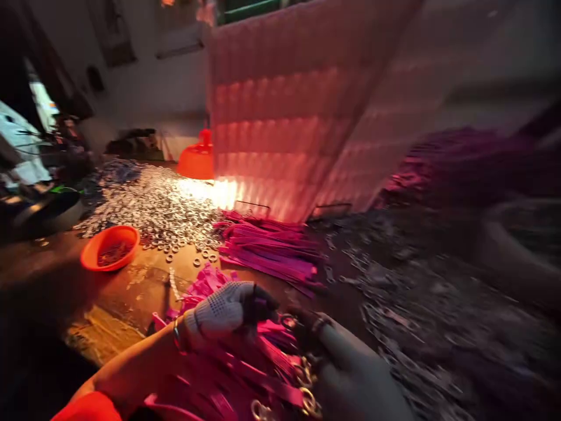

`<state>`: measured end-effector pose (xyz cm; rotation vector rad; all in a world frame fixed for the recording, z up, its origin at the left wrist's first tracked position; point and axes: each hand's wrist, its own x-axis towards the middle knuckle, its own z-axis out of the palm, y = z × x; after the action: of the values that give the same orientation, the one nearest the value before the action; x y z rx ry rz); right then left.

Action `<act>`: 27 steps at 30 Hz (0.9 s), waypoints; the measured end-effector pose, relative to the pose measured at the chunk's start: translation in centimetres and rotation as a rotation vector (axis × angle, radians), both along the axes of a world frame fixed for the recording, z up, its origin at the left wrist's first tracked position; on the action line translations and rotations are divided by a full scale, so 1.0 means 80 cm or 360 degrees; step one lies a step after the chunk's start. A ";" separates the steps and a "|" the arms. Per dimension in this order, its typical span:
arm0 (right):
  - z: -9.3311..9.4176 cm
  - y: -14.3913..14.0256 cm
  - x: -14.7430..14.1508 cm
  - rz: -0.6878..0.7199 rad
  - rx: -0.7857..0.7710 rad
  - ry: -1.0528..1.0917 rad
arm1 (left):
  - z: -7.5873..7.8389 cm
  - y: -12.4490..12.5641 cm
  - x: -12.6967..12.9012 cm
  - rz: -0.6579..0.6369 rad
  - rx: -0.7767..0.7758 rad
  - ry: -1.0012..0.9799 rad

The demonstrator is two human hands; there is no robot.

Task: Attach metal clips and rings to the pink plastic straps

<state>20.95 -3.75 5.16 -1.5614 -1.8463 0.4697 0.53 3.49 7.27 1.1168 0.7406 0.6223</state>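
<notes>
Dim workbench (pixel 131 286) strewn with metal rings (pixel 162 204); our gloved left hand (pixel 223 310) pinches pink straps (pixel 245 362) heaped right under it, right hand (pixel 350 374) curled beside them, grip unclear.

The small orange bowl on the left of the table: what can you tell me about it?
The orange bowl is round and shallow and looks like plastic. It sits upright on the brown table, left of the heap of small metal rings, with a few stray rings near its rim. A thin layer of small dark pieces lies inside, too blurred to identify. Neither of the hands touches it.
</notes>
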 end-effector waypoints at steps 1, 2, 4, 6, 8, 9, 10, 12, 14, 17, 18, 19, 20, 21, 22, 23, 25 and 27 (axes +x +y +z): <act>0.005 -0.005 0.002 -0.0017 -0.0051 -0.0034 | -0.009 -0.009 0.008 -0.0087 -0.0101 0.0057; 0.009 -0.008 0.003 -0.0027 -0.0103 -0.0071 | -0.016 -0.017 0.015 -0.0140 -0.0201 0.0095; 0.015 -0.008 0.000 -0.0087 -0.0152 -0.0135 | -0.026 -0.029 0.026 -0.0143 -0.0388 0.0122; 0.017 -0.007 -0.003 -0.0101 -0.0153 -0.0177 | -0.029 -0.037 0.033 -0.0071 -0.0530 0.0104; 0.015 -0.006 -0.005 -0.0062 -0.0139 -0.0222 | -0.029 -0.042 0.037 -0.0010 -0.0614 0.0085; 0.013 -0.005 -0.005 -0.0034 -0.0134 -0.0257 | -0.028 -0.044 0.038 0.0012 -0.0634 0.0077; 0.012 -0.004 -0.006 -0.0004 -0.0132 -0.0303 | -0.027 -0.045 0.038 0.0027 -0.0639 0.0070; 0.007 -0.003 -0.008 0.0034 -0.0122 -0.0427 | -0.026 -0.046 0.038 0.0031 -0.0577 0.0102; 0.004 -0.003 -0.011 0.0036 -0.0046 -0.0577 | -0.023 -0.043 0.035 -0.0007 -0.0413 0.0233; 0.001 -0.005 -0.019 0.0029 0.0265 -0.0833 | -0.018 -0.034 0.029 -0.0121 -0.0090 0.0467; 0.001 -0.006 -0.021 0.0034 0.0382 -0.0918 | -0.016 -0.030 0.027 -0.0180 -0.0001 0.0525; 0.000 -0.007 -0.023 0.0048 0.0481 -0.0990 | -0.014 -0.025 0.025 -0.0240 0.0091 0.0579; 0.000 -0.007 -0.025 0.0050 0.0568 -0.1037 | -0.012 -0.020 0.023 -0.0298 0.0201 0.0640; -0.001 -0.008 -0.026 0.0036 0.0638 -0.1056 | -0.010 -0.015 0.022 -0.0349 0.0337 0.0708; -0.003 -0.009 -0.027 0.0016 0.0688 -0.1054 | -0.008 -0.011 0.021 -0.0392 0.0495 0.0778; -0.004 -0.009 -0.027 -0.0009 0.0719 -0.1040 | -0.006 -0.007 0.020 -0.0432 0.0651 0.0839; -0.008 -0.008 -0.027 -0.0058 0.0721 -0.1021 | -0.004 -0.002 0.020 -0.0500 0.0921 0.0915; -0.013 -0.007 -0.026 -0.0104 0.0708 -0.1024 | -0.003 0.000 0.022 -0.0546 0.1029 0.0949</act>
<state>18.86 -4.33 4.14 -1.5457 -2.1483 -0.5112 2.27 3.49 7.05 2.0294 0.8423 0.2209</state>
